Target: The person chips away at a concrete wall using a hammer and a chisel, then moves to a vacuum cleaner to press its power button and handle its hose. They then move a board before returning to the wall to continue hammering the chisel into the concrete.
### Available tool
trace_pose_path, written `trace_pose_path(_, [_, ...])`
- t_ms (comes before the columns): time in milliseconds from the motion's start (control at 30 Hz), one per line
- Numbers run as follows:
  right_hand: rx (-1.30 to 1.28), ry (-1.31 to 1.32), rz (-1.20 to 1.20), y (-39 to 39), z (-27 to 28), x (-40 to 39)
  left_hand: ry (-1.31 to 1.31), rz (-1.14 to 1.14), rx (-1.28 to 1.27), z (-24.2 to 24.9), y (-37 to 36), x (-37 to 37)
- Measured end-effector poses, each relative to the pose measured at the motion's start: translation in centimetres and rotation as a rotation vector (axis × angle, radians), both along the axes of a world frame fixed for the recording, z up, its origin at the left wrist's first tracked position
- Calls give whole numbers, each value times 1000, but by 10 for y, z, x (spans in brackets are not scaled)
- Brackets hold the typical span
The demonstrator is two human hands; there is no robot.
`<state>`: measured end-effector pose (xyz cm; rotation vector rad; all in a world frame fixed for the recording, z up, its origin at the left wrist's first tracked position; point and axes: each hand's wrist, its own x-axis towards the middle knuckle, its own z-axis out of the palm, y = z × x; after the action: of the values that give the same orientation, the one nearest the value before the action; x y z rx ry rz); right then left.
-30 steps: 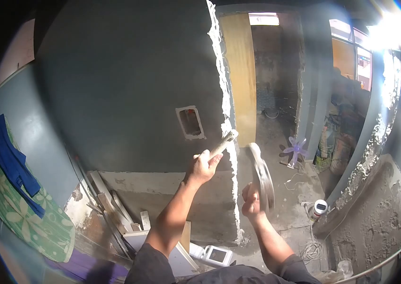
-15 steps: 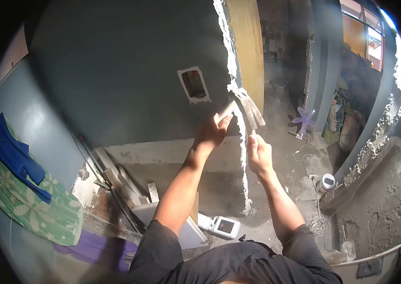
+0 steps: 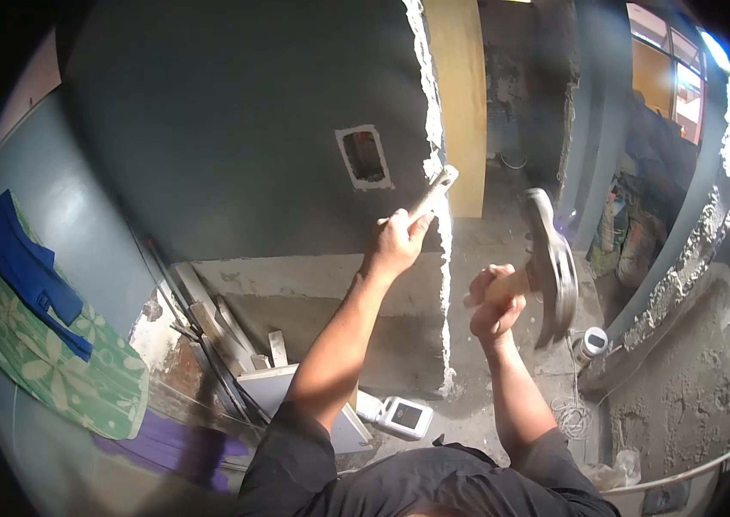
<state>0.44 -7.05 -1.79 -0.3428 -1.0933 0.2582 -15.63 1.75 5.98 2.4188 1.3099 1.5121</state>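
Observation:
My left hand is closed around a pale chisel that slants up to the right, its far end crossing the chipped white edge of the dark grey wall. Right of that edge, my right hand grips the light wooden handle of a hammer. The long metal head is apart from the chisel and swung out to the right, over the floor.
A cut-out box hole sits in the wall. Below lie boards, a white device with a dark screen and a coiled cable. Cloths hang at left. A rough plastered partition stands at right, near a white canister.
The hammer has swung from the chisel's end at the wall edge back to the right and towards me. My left hand keeps hold of the chisel and has shifted slightly.

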Motion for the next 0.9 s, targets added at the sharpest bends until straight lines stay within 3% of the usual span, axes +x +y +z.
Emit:
trace_pose_path(67, [-67,-345,-365,16,-17,12,11,14,-18,3,-5,0])
trace_pose_path(100, [-12,-588,-710,46,-39,16,52,62,8,1,-4,-1])
trace_pose_path(133, [-431,-382,-106,46,-30,11,88,107,38,6,-7,1])
trace_pose_path(167, [-504,-334,-107,39,-26,13,45,28,-191,13,-10,-2])
trace_pose_path(200, [-569,-285,-108,32,-26,14,53,14,-112,17,-15,-2])
trace_pose_path(267, [-471,-238,-83,32,-24,13,6,-1,-24,4,-1,-2])
trace_pose_path(333, [153,-332,-869,35,-25,10,30,-3,0,-2,13,-7])
trace_pose_path(367, [-215,-495,-487,47,-63,14,49,10,18,-3,17,-8])
trace_pose_path(400, [-266,-482,-333,43,-53,11,76,22,19,-12,16,-9])
trace_pose_path(433, [-391,-437,-264,41,-40,8,77,155,126,-22,24,-7])
trace_pose_path(467, [-503,-394,-197,37,-25,6,41,50,-199,4,5,-7])
trace_pose_path(500, [-583,-319,-137,24,-14,6,94,46,-163,4,6,-11])
trace_pose_path(600, [-248,-158,-90,17,-35,-1,41,-102,29,2,19,-19])
trace_pose_path(633, [-52,-313,-337,33,-39,-2,42,-60,-31,3,21,-19])
trace_pose_path(667, [-482,-431,-213,35,-45,5,46,-20,-98,0,20,-18])
trace_pose_path(700, [-521,-400,-163,32,-40,3,60,-103,-199,13,8,-17])
trace_pose_path(733, [-547,-366,-119,32,-32,0,131,-20,-75,8,14,-14])
trace_pose_path(767, [-562,-359,-168,28,-30,-1,167,23,-105,12,19,-13])
trace_pose_path(800, [-561,-361,-168,22,-31,-3,202,73,-147,12,16,-15])
trace_pose_path(867, [-243,-220,-174,13,-33,-5,151,-22,-113,10,9,-13])
trace_pose_path(900, [-141,-134,-171,16,-46,-8,130,43,-188,11,-7,-3])
